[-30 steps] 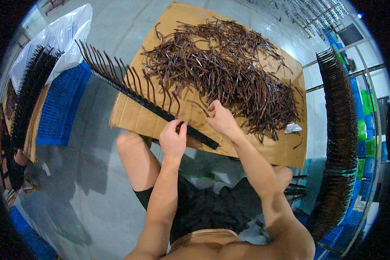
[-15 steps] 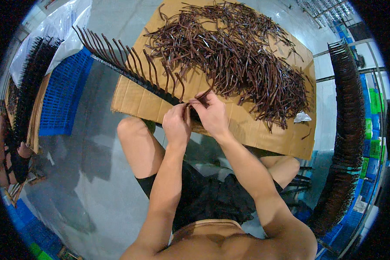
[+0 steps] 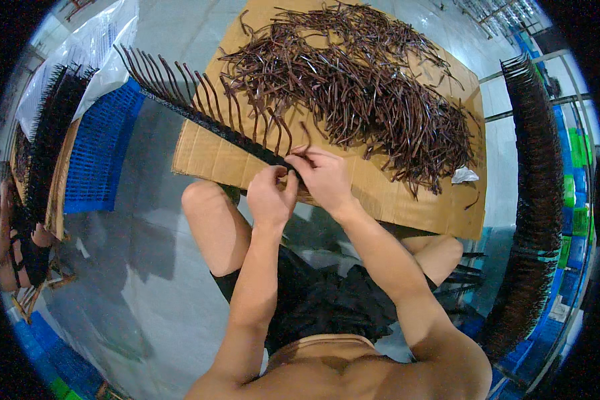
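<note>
A long black bar (image 3: 237, 139) runs slantwise from the far left down to my hands, with a row of thin, curved brown strips (image 3: 210, 97) standing up along it. My left hand (image 3: 271, 198) is closed at the bar's near end, thumb and forefinger pinched together there. Close beside it, my right hand (image 3: 323, 175) is pinched over the bar's end, on a brown strip (image 3: 305, 133) whose upper part seems to stick out above the fingers. The fingertips hide where strip and bar meet. A big heap of loose brown strips (image 3: 380, 87) lies just beyond.
The heap rests on a cardboard sheet (image 3: 203, 152) in front of my knees, with a crumpled white scrap (image 3: 465, 175) at its right. Filled racks of dark strips stand at the right (image 3: 537, 200) and left (image 3: 43, 147). A blue crate (image 3: 103, 150) is at the left; a person's hand (image 3: 41, 237) shows there.
My right hand has come slightly down and left, closer to my left hand and the bar. The bar's near end has shifted a little to the right.
</note>
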Tool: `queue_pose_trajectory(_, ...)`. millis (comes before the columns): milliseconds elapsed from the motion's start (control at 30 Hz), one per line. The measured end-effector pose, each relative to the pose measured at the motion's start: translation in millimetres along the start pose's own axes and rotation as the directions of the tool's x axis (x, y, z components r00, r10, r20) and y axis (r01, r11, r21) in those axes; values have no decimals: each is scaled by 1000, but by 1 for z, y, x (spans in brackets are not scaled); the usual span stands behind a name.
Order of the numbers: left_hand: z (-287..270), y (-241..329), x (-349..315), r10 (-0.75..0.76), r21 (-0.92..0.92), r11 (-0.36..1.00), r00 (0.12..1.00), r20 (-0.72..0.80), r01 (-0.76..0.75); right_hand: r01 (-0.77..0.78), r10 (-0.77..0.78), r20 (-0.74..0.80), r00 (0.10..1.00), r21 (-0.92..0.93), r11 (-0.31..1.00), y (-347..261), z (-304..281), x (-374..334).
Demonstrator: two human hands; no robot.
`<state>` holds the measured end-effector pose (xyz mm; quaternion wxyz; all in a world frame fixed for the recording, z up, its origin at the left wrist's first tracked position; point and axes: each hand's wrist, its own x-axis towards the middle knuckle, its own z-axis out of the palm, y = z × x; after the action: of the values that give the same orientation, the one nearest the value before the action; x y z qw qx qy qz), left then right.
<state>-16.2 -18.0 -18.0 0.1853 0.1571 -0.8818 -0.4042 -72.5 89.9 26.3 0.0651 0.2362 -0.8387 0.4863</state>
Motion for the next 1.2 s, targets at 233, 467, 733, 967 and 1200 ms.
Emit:
queue_pose_trajectory(233,4,6,-2,167,-27,985,984,-59,-169,-452,456,72,887,336,826,11,-4,-12)
queue_pose_trajectory(467,6,6,-2,181,16,983,983,-18,-181,-299,321,-104,941,184,936,-1,-1,-14)
queue_pose_trajectory(733,9,-4,-6,100,98,990,995,-18,-98,-227,221,209,953,5,974,8,-18,-4)
queue_pose_trajectory(967,1,5,3,-123,-96,988,992,11,123,-726,683,-261,682,-348,593,62,-82,-3)
queue_pose_trajectory(1200,5,13,-4,28,-166,986,999,34,-22,-791,649,-512,562,-102,604,110,-79,-7)
